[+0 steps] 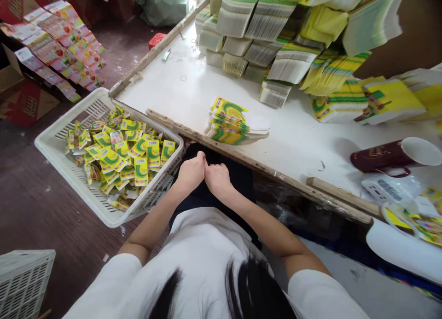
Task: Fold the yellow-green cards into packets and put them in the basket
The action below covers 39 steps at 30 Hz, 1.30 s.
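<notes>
My left hand [192,172] and my right hand [218,178] meet over my lap, just below the table's edge. Both have their fingers curled in, with thumbs and knuckles touching; whatever lies inside them, if anything, is hidden. In front of them, a small pile of flat yellow-and-green printed cartons [229,121] rests on the white table [165,95]. Left of my hands stands a white plastic basket [83,190], holding many small folded yellow boxes [119,155].
Tall stacks of flat cartons [262,15] rise at the table's back. A tipped maroon mug [380,155] lies at the right by a wooden strip [341,197]. Pink printed cartons [58,47] pile up at far left; another white crate [24,282] sits on the floor.
</notes>
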Each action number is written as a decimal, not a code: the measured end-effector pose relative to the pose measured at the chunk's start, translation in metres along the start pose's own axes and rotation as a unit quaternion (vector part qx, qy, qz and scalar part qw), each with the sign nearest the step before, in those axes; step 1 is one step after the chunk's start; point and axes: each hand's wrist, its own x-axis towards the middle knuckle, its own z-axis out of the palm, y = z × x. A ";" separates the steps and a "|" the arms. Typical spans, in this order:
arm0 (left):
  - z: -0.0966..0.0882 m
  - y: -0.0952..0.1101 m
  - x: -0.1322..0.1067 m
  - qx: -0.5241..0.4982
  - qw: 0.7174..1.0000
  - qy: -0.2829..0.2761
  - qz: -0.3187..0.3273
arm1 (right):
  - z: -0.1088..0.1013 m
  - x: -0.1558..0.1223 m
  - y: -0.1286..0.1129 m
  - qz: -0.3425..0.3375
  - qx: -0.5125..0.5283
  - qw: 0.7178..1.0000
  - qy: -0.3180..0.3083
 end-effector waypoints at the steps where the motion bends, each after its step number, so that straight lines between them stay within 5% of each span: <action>1: 0.000 0.000 0.000 -0.001 1.000 0.001 -0.002 | 0.000 0.000 0.000 0.001 0.001 1.000 0.001; 25: 0.001 -0.002 -0.003 -0.097 0.994 0.052 0.018 | 0.000 0.000 0.000 0.007 0.009 1.000 0.017; 33: 0.003 -0.040 -0.006 -0.307 0.933 0.186 0.009 | 0.002 -0.002 0.020 -0.036 0.094 0.988 0.117; 39: -0.011 -0.059 -0.005 -0.295 0.943 0.127 0.088 | -0.010 -0.015 0.049 -0.100 0.195 0.964 0.148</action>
